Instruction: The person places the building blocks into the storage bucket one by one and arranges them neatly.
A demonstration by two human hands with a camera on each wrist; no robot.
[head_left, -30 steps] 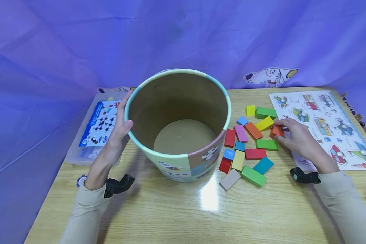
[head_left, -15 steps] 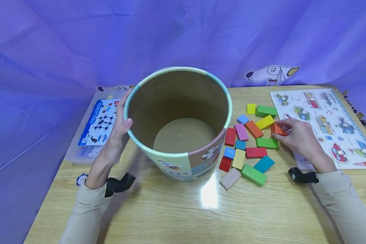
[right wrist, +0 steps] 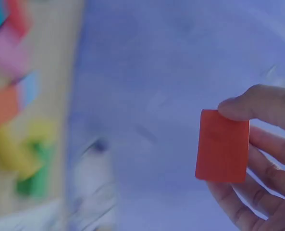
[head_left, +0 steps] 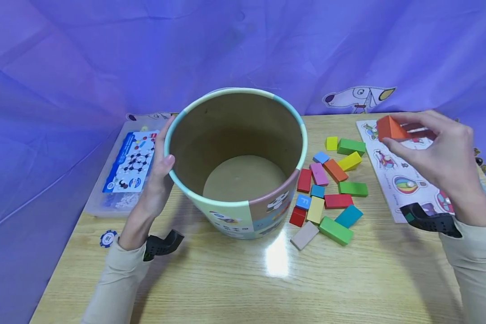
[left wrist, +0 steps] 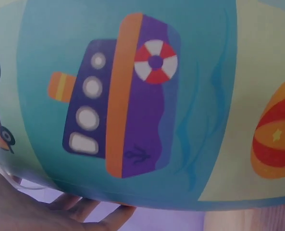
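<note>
A large round bucket (head_left: 231, 220) with cartoon pictures stands at mid-table; its mouth faces up, and only its bare floor shows inside. My left hand (head_left: 155, 182) rests against its left side, fingers extended along the outer wall and thumb tip at the rim. In the left wrist view, the fingers (left wrist: 80, 209) reach past the edge of the bucket wall (left wrist: 200, 96), which bears a boat picture. My right hand (head_left: 441, 153) pinches an orange-red block (head_left: 390, 129) between thumb and fingers, raised over the puzzle board. The right wrist view shows the block's (right wrist: 222, 147) flat rectangular face.
Several coloured blocks (head_left: 336, 230) lie right of the bucket. A picture puzzle board (head_left: 389, 191) lies at far right, partly covered by my hand. A clear plastic box (head_left: 105, 204) with a molecule label sits left, near a blue poker chip (head_left: 108, 238). A purple curtain (head_left: 243, 45) hangs behind.
My right hand has taken the orange-red block from beside the puzzle board and lifted it up and right. My left hand stays at the bucket.
</note>
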